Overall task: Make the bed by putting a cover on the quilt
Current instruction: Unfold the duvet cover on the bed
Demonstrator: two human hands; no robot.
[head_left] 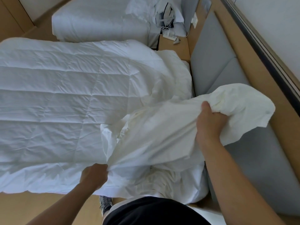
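Left hand (95,175) and right hand (209,120) each clutch the cover (154,135) at the edge of the quilt (56,95) — padded headboard (214,62) close right, second bed (97,18) beyond.

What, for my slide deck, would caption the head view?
Left hand pinches the cover, right hand lifts its bunched end beside the spread quilt.

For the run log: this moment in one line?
left hand: grips cover edge | right hand: grips bunched cover | quilt: spread flat, mostly uncovered
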